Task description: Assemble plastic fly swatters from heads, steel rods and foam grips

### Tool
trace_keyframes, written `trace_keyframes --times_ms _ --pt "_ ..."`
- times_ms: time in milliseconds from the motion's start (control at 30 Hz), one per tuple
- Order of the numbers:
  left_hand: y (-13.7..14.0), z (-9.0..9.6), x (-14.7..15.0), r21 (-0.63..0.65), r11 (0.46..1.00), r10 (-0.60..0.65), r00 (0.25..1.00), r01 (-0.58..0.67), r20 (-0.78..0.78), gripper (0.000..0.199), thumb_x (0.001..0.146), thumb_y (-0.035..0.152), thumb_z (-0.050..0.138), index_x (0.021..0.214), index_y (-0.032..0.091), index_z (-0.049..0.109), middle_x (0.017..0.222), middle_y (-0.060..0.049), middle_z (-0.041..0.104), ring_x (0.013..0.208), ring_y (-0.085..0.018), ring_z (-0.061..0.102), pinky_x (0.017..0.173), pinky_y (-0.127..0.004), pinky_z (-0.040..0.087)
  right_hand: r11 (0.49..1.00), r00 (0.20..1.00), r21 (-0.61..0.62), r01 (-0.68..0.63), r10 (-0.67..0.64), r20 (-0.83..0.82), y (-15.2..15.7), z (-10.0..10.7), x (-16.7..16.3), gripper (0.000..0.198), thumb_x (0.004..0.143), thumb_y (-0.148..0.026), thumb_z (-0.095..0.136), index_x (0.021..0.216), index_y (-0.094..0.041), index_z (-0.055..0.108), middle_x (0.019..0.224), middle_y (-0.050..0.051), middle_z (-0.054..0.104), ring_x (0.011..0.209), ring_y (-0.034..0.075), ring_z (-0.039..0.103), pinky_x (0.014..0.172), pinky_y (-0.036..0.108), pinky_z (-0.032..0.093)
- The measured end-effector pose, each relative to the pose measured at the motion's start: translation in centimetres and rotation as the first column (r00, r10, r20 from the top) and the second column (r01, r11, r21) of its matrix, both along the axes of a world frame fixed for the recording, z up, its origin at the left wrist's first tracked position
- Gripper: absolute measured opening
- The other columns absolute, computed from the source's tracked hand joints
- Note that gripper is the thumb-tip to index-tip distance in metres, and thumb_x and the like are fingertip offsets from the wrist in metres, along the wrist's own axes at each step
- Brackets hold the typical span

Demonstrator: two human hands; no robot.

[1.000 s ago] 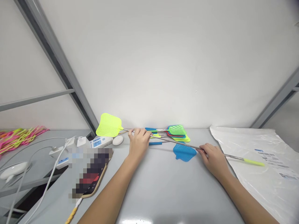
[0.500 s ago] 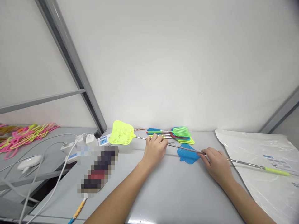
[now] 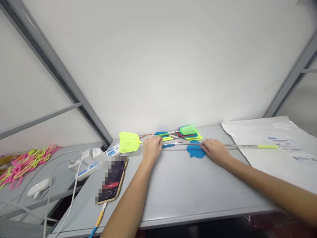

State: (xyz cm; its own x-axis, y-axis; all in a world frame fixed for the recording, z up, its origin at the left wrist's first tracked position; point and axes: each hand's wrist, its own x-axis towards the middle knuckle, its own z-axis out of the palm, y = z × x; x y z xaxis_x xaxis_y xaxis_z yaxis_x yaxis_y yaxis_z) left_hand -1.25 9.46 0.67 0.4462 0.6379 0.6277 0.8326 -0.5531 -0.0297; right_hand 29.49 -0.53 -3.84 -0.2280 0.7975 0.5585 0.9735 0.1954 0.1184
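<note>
A yellow-green fly swatter [image 3: 129,142] with a long, drawn-out metal rod lies nearly level across my view. Near its mesh head, my left hand [image 3: 152,148] is closed round the rod. Farther along, my right hand [image 3: 215,150] is closed on the same rod, whose yellow-green grip reaches out to the right. Beneath the rod, a blue fly swatter head [image 3: 196,150] rests on the table. Behind my hands lies a pile of fly swatters [image 3: 188,130] in green, blue, red and yellow, with metal rods and coloured grips.
At the left, a phone [image 3: 112,181] lies on the grey table [image 3: 188,195] with a cable plugged in. Beyond it are a white power strip [image 3: 85,172] with chargers and loose cables. Pink and yellow cords [image 3: 27,163] lie far left. White plastic packaging [image 3: 262,132] covers the right side.
The yellow-green swatter's rod has swung from slanting down to the right to almost level. Both hands still hold it. My view has shifted, and the grip end sits higher in it.
</note>
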Motion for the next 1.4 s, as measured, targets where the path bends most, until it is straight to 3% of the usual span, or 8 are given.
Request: trace_keyframes --times_ms 67,233,400,600,767,900,1400 --pt "0.2 0.0 -0.1 0.022 1.0 0.02 1.0 -0.02 0.017 0.02 0.088 0.02 0.045 0.085 0.022 0.064 0.081 -0.006 0.069 0.081 -0.024 0.056 0.068 -0.035 0.029 0.999 0.995 -0.036 -0.001 0.005 0.101 1.4 1.7 -0.2 0.031 0.099 -0.034 0.035 0.085 -0.018 0.058 0.08 0.006 0.062 0.071 0.018 0.053 0.063 0.03 0.027" --pt "0.3 0.5 -0.1 0.105 0.993 0.04 0.994 -0.051 0.098 0.021 0.089 0.024 0.044 0.089 0.02 0.065 0.082 -0.007 0.069 0.078 -0.024 0.055 0.066 -0.034 0.027 0.993 0.983 -0.079 -0.092 0.104 0.151 6.1 6.3 -2.8 0.028 0.097 -0.038 0.042 0.09 -0.018 0.06 0.088 0.007 0.065 0.077 0.017 0.056 0.062 0.028 0.028" --pt "-0.1 0.7 0.3 0.106 0.992 0.056 0.991 -0.069 0.123 0.023 0.088 0.027 0.045 0.09 0.02 0.066 0.082 -0.007 0.069 0.08 -0.024 0.054 0.067 -0.034 0.027 0.966 0.956 -0.153 -0.21 0.236 0.176 9.4 8.1 -7.4 0.026 0.096 -0.039 0.043 0.094 -0.019 0.06 0.086 0.004 0.068 0.072 0.015 0.06 0.059 0.025 0.03" --pt "0.0 0.8 0.8 0.051 0.993 0.105 0.991 -0.11 0.077 0.023 0.088 0.03 0.045 0.094 0.022 0.066 0.085 -0.005 0.068 0.085 -0.024 0.053 0.07 -0.036 0.026 0.941 0.937 -0.238 -0.241 0.289 0.197 10.2 8.8 -10.7 0.032 0.097 -0.043 0.036 0.102 -0.019 0.057 0.093 0.008 0.07 0.079 0.019 0.065 0.06 0.027 0.037" --pt "0.3 1.0 0.9 0.076 0.988 0.127 0.987 -0.135 0.101 0.023 0.087 0.031 0.045 0.091 0.022 0.065 0.082 -0.005 0.067 0.086 -0.025 0.052 0.071 -0.037 0.024 0.933 0.934 -0.28 -0.227 0.29 0.209 10.8 9.4 -12.2 0.032 0.097 -0.039 0.031 0.106 -0.019 0.054 0.095 0.01 0.07 0.084 0.022 0.065 0.062 0.03 0.038" --pt "0.2 1.1 0.9 0.086 0.986 0.131 0.983 -0.143 0.13 0.024 0.088 0.031 0.044 0.091 0.022 0.065 0.081 -0.005 0.067 0.085 -0.025 0.052 0.07 -0.036 0.023 0.941 0.941 -0.273 -0.199 0.261 0.216 11.1 9.4 -12.3 0.029 0.097 -0.034 0.031 0.104 -0.018 0.054 0.085 0.009 0.071 0.077 0.023 0.065 0.059 0.031 0.037" --pt "-1.8 0.7 2.5 0.013 1.0 0.018 1.0 -0.018 0.009 0.023 0.088 0.03 0.044 0.089 0.024 0.066 0.087 -0.007 0.069 0.089 -0.026 0.053 0.081 -0.043 0.024 0.963 0.962 -0.206 -0.171 0.209 0.175 8.1 5.8 -10.3 0.039 0.098 -0.037 0.026 0.101 -0.015 0.057 0.088 0.01 0.07 0.071 0.019 0.063 0.057 0.027 0.03"
